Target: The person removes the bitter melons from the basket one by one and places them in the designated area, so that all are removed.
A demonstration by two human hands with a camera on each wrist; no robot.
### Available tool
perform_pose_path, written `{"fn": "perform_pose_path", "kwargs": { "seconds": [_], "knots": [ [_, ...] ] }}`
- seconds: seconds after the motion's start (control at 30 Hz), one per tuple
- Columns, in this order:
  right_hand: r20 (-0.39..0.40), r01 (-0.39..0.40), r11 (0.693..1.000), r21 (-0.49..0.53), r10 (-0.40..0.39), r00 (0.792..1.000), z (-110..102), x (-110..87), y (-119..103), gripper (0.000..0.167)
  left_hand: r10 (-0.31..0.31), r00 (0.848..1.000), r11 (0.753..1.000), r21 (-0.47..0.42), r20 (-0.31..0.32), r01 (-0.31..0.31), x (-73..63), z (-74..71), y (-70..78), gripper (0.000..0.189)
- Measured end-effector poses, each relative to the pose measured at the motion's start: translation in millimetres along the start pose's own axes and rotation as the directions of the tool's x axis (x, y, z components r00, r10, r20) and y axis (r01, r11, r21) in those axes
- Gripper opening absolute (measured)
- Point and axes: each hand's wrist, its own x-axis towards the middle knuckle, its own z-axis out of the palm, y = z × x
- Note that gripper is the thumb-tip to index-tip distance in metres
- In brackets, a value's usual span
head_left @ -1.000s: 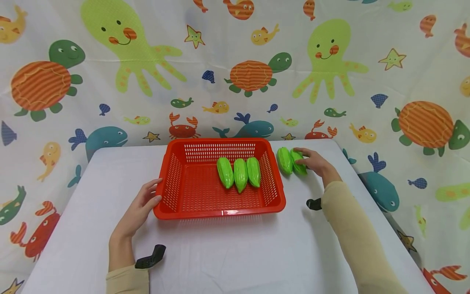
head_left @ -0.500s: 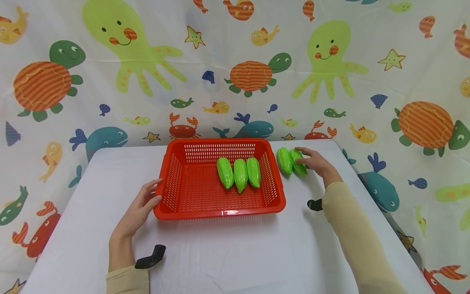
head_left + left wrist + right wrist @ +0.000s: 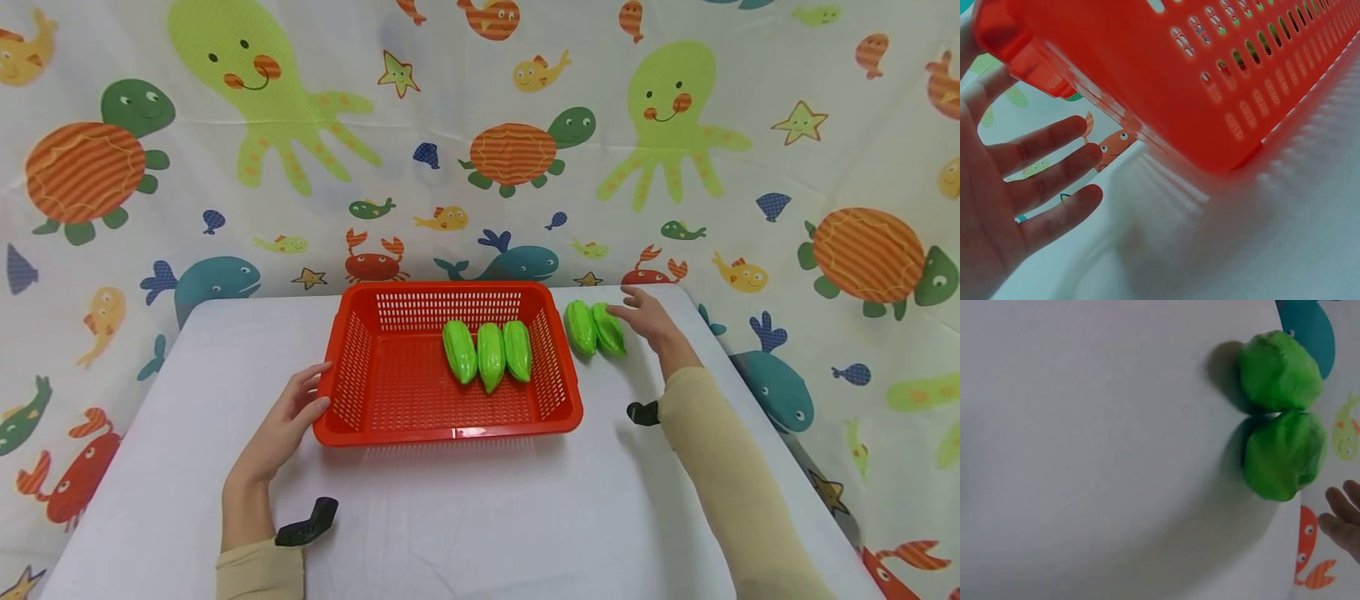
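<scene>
A red perforated plastic basket (image 3: 405,437) stands on the white table. Inside it, toward the right, lie three glossy green, long ridged vegetables, the middle one (image 3: 491,357) among them. My left hand (image 3: 288,417) is at the basket's left side, fingertips right at the rim; the left wrist view shows three fingers (image 3: 1050,181) straight and spread beside the wall. Right of the basket, two more such vegetables, the left one (image 3: 581,328) and the right one (image 3: 609,331), lie side by side. My right hand (image 3: 654,325) hovers just right of them, fingers extended and holding nothing.
A white-covered table (image 3: 450,525) carries everything. Behind it and along its sides hangs a curtain (image 3: 480,200) printed with sea animals. A black wrist mount (image 3: 307,523) juts from the left sleeve, another (image 3: 642,414) from the right sleeve.
My right hand has drawn slightly right, off the right-hand green vegetable that its fingers were over, and its fingers have straightened. My left hand and the basket stay in place.
</scene>
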Motion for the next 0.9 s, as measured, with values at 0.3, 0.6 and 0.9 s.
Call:
{"fn": "perform_pose_path", "kwargs": {
  "seconds": [0.3,0.6,0.9],
  "knots": [
    [-0.1,0.081,0.995,0.059,-0.074,0.992,-0.3,-8.4,-38.9,0.079,-0.006,1.0,1.0,0.013,-0.002,0.006,-0.6,-0.5,1.1,0.06],
    [-0.105,0.199,0.972,0.121,-0.187,0.977,9.9,-27.1,-88.4,0.078,-0.006,1.0,1.0,0.021,-0.008,0.007,-1.4,-0.7,0.5,0.06],
    [-0.066,0.272,0.953,0.129,-0.266,0.962,20.3,-43.6,-119.5,0.075,-0.008,1.0,1.0,0.02,-0.008,0.009,-2.4,-0.3,1.6,0.06]
  ]
}}
